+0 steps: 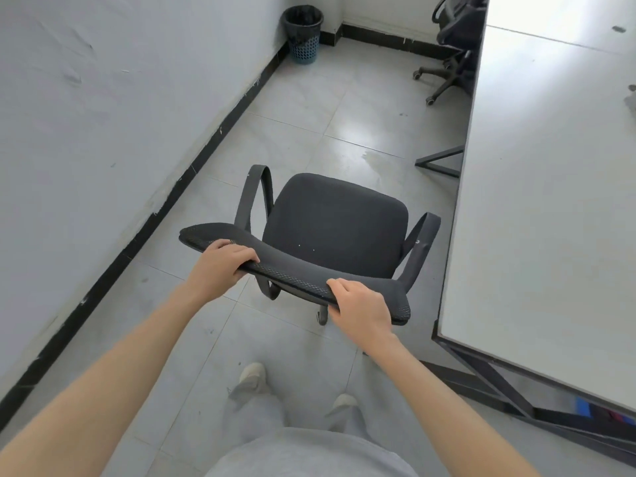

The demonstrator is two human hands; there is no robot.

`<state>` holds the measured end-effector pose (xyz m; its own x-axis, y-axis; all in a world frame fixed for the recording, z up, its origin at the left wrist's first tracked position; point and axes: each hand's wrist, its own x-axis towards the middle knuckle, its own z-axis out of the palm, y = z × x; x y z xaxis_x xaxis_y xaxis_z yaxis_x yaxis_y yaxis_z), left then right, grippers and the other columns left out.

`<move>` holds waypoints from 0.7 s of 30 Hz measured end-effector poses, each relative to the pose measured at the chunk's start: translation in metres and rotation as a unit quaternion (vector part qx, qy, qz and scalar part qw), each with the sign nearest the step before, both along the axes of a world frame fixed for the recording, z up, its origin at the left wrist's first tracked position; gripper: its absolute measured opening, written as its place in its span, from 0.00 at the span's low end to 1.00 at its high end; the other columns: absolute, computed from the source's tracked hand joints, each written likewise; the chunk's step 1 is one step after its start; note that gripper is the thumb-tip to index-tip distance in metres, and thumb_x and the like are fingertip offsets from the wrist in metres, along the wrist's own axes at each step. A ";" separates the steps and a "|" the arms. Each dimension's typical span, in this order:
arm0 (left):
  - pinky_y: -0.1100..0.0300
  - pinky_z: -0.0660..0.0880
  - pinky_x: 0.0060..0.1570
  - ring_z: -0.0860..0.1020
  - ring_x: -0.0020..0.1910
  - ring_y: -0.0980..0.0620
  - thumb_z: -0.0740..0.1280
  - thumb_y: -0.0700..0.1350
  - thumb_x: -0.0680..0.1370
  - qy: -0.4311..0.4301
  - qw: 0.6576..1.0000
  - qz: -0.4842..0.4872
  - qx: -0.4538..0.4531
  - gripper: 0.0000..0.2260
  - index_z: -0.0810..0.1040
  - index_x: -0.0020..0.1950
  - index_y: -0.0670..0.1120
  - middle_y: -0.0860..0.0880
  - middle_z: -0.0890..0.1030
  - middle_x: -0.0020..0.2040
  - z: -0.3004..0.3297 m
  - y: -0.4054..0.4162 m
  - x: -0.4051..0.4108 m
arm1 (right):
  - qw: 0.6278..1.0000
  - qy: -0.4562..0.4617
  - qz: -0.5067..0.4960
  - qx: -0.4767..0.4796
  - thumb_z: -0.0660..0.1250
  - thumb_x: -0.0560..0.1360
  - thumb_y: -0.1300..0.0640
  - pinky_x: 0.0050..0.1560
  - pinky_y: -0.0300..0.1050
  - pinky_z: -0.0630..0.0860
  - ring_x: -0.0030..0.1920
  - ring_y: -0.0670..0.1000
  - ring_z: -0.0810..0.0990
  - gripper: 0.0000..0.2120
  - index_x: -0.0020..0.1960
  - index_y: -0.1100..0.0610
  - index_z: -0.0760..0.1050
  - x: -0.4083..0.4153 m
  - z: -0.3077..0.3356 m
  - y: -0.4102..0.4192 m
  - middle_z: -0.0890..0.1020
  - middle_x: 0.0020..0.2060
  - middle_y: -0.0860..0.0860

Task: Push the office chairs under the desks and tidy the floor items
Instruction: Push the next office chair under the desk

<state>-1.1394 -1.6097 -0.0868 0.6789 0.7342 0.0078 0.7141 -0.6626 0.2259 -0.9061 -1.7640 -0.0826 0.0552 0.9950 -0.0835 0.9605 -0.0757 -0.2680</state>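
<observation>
— Where's the chair now, and what have your hands got?

— The office chair (pixel 335 225) stands out on the tiled floor (pixel 303 98), between the wall and the long white desk (pixel 550 201); its seat faces away from me, roughly along the desk's edge, not toward it. My left hand (pixel 220 266) grips the top of the backrest (pixel 292 275) near its left end, fingers curled over the rim; my right hand (pixel 361 304) grips the same rim near the right end; both clasp it firmly.

— So how do you get it under cleanly?

— I'd judge it needs turning first; pull back with the right, push with the left, so the seat swings to face the desk; then roll it straight in. The right armrest (pixel 423 235) sits near the desk's edge, so I'd watch that it passes beneath the top and doesn't knock it; the dark desk frame (pixel 444 163) further along could catch a caster, so I'd aim between the legs.

— Anything else waiting?

— A second chair (pixel 451 46) stands at the far end, partly tucked by the desk; a bin (pixel 303 32) sits in the corner.
</observation>
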 end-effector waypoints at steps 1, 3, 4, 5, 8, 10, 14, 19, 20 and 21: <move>0.56 0.65 0.59 0.81 0.47 0.49 0.70 0.35 0.69 -0.002 1.000 -0.011 0.002 0.10 0.79 0.47 0.46 0.52 0.83 0.46 -0.001 0.009 -0.006 | 1.000 -0.016 -0.015 0.003 0.72 0.63 0.56 0.29 0.43 0.74 0.41 0.53 0.82 0.13 0.47 0.56 0.77 -0.010 -0.001 0.005 0.82 0.39 0.49; 0.58 0.63 0.58 0.80 0.47 0.49 0.69 0.35 0.68 -0.010 1.000 -0.027 0.009 0.10 0.78 0.46 0.46 0.52 0.83 0.45 -0.004 0.029 -0.018 | 0.998 -0.053 -0.036 0.006 0.76 0.56 0.55 0.23 0.38 0.69 0.33 0.49 0.80 0.14 0.39 0.54 0.76 -0.032 -0.001 0.018 0.80 0.31 0.46; 0.57 0.63 0.58 0.79 0.47 0.48 0.69 0.34 0.68 -0.014 0.999 -0.032 0.010 0.10 0.78 0.46 0.46 0.52 0.82 0.45 -0.004 0.040 -0.022 | 0.997 -0.067 -0.049 0.006 0.77 0.54 0.54 0.21 0.36 0.66 0.31 0.48 0.79 0.15 0.37 0.53 0.76 -0.041 -0.001 0.025 0.79 0.29 0.45; 0.56 0.63 0.57 0.79 0.46 0.47 0.69 0.34 0.68 -0.017 0.999 -0.037 0.007 0.10 0.77 0.46 0.46 0.52 0.82 0.44 -0.004 0.053 -0.026 | 0.995 -0.075 -0.065 0.009 0.78 0.53 0.54 0.20 0.36 0.66 0.30 0.48 0.79 0.16 0.36 0.53 0.75 -0.051 -0.002 0.032 0.78 0.28 0.45; 0.54 0.64 0.55 0.78 0.46 0.46 0.68 0.35 0.67 -0.014 0.998 -0.060 -0.018 0.10 0.77 0.46 0.45 0.50 0.81 0.44 -0.003 0.091 -0.029 | 0.990 -0.075 -0.121 0.021 0.78 0.54 0.55 0.21 0.37 0.68 0.31 0.48 0.80 0.16 0.38 0.54 0.77 -0.076 -0.006 0.053 0.80 0.30 0.45; 0.53 0.64 0.54 0.78 0.48 0.46 0.69 0.36 0.67 -0.021 0.995 -0.090 -0.026 0.10 0.77 0.46 0.45 0.50 0.81 0.45 -0.005 0.115 -0.031 | 0.984 -0.084 -0.154 0.023 0.77 0.54 0.57 0.21 0.38 0.70 0.32 0.49 0.80 0.15 0.39 0.54 0.77 -0.090 -0.011 0.065 0.81 0.31 0.46; 0.52 0.62 0.57 0.77 0.54 0.47 0.69 0.40 0.70 -0.010 0.989 -0.138 -0.060 0.11 0.79 0.51 0.47 0.51 0.82 0.51 -0.002 0.158 -0.023 | 0.970 -0.087 -0.225 0.027 0.78 0.55 0.58 0.21 0.39 0.70 0.32 0.51 0.81 0.15 0.39 0.55 0.77 -0.101 -0.006 0.099 0.81 0.31 0.47; 0.55 0.59 0.58 0.75 0.56 0.49 0.67 0.42 0.72 -0.007 0.983 -0.171 -0.064 0.10 0.79 0.52 0.48 0.53 0.81 0.53 -0.005 0.222 -0.005 | 0.954 -0.112 -0.276 0.024 0.78 0.55 0.57 0.22 0.38 0.68 0.31 0.51 0.80 0.15 0.38 0.55 0.77 -0.106 -0.005 0.149 0.81 0.30 0.47; 0.55 0.59 0.58 0.75 0.56 0.49 0.67 0.42 0.72 -0.004 0.981 -0.180 -0.067 0.10 0.79 0.52 0.48 0.53 0.81 0.54 -0.005 0.236 0.001 | 0.951 -0.113 -0.285 0.027 0.78 0.55 0.57 0.22 0.38 0.68 0.31 0.51 0.80 0.14 0.38 0.55 0.77 -0.106 -0.007 0.160 0.80 0.29 0.47; 0.56 0.59 0.58 0.75 0.56 0.49 0.67 0.42 0.72 0.000 0.979 -0.190 -0.069 0.10 0.79 0.52 0.48 0.54 0.81 0.54 -0.005 0.250 0.007 | 0.947 -0.117 -0.297 0.029 0.77 0.56 0.57 0.22 0.39 0.68 0.31 0.52 0.80 0.13 0.38 0.55 0.77 -0.106 -0.010 0.171 0.80 0.29 0.47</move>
